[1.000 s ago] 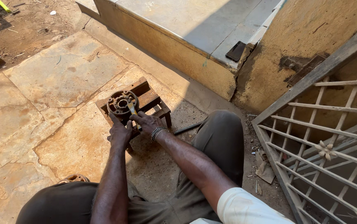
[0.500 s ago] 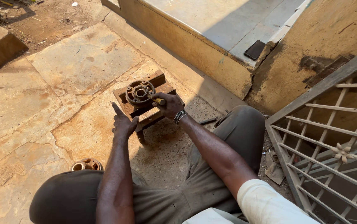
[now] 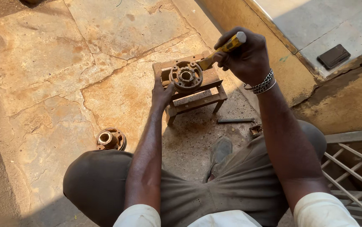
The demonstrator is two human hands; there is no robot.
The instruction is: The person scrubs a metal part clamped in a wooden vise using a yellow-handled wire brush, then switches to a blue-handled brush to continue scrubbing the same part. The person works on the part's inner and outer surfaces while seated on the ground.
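Head view, left hand (image 3: pixel 162 93) touching rusty hub (image 3: pixel 186 76), right hand (image 3: pixel 244 55) gripping yellow-handled tool (image 3: pixel 225 48)

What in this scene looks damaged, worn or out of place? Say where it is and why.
The stone floor is cracked into slabs and stained with rust. The round metal hub on the small metal stand is rusty, as is a second hub lying loose by the person's knee. A dark flat object lies alone on the ledge.

A cracked, rust-stained stone slab floor (image 3: pixel 55 84) carried a small rusty metal-framed stand (image 3: pixel 197 98) directly under the gripping hands, with a round rusty hub (image 3: pixel 186 76) on its top. A second rusty round hub (image 3: pixel 110 139) lay on the floor well left of the grip, nearer the person, and a short dark metal bar (image 3: pixel 236 121) lay below the right-hand grip.
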